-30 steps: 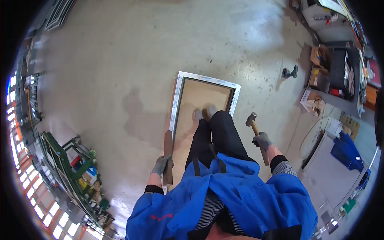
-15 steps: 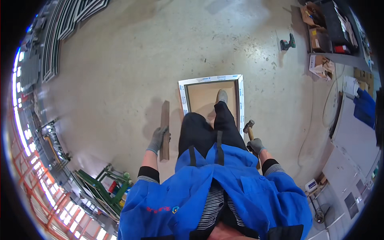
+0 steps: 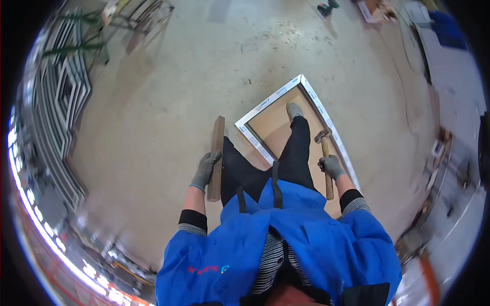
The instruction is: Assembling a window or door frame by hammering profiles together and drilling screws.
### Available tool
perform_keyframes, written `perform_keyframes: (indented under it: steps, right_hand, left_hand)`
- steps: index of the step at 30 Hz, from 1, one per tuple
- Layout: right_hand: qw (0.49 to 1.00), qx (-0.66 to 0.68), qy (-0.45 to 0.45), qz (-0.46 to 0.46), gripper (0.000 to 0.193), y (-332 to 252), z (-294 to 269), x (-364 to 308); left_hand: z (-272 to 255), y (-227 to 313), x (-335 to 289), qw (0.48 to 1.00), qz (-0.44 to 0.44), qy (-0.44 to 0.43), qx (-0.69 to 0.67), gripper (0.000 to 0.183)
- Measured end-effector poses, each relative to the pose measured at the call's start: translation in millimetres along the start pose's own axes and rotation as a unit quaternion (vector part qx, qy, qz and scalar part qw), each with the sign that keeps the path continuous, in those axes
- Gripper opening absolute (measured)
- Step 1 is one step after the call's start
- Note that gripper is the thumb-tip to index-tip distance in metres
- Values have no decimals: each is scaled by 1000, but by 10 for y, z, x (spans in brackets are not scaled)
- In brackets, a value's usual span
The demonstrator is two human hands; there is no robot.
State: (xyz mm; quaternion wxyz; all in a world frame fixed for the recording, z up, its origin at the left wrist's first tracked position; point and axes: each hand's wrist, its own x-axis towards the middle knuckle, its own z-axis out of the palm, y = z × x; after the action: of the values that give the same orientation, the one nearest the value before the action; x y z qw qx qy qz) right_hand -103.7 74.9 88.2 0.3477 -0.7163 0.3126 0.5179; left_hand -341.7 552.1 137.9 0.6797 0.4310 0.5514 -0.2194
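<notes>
My left hand [image 3: 205,170], in a grey glove, grips a long wooden block [image 3: 217,156] that points away from me. My right hand [image 3: 333,166], also gloved, holds a hammer [image 3: 324,155] by its wooden handle, head forward. Below me on the concrete floor lies a white-framed panel with a brown inner board [image 3: 273,120]. One foot [image 3: 294,109] stands on the brown board inside the frame. My blue jacket fills the lower part of the view.
Stacks of white window frames [image 3: 61,107] lean along the left side. A power tool [image 3: 326,7] lies on the floor at the top. Benches and boxes [image 3: 449,76] line the right side. Metal trestles [image 3: 138,20] stand at the top left.
The view has turned, so the white-framed panel now lies at an angle to my right. I have stepped forward; both hands keep hold of the block and the hammer.
</notes>
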Motion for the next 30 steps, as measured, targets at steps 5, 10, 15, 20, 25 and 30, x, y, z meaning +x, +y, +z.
perform_keyframes:
  steps: [5,10,15,20,25,30]
  right_hand:
    - [990,137,41,9,11,522,903,-570]
    - [976,208,52,-25,16,897,1800,-1048]
    - [954,297,29,-18,16,1382,2543,-1248]
    - [938,348,5,-6,15,2130,3102,-1379]
    - [922,387,-9,13,14,2946,3411,-1514]
    - [906,421,6,35,15,3597,3552,-1631]
  left_hand:
    - [-694,229,192,990,-8,-77,121,52]
    - [-1426,267,218,977,-55,-78,192,53]
    - [-1355,374,330,962,-91,-96,238,56]
    - [-882,248,304,939,-104,-134,300,59]
    - [-575,-233,150,934,-106,-136,312,58]
    - [-458,-632,103,939,-112,-155,286,49]
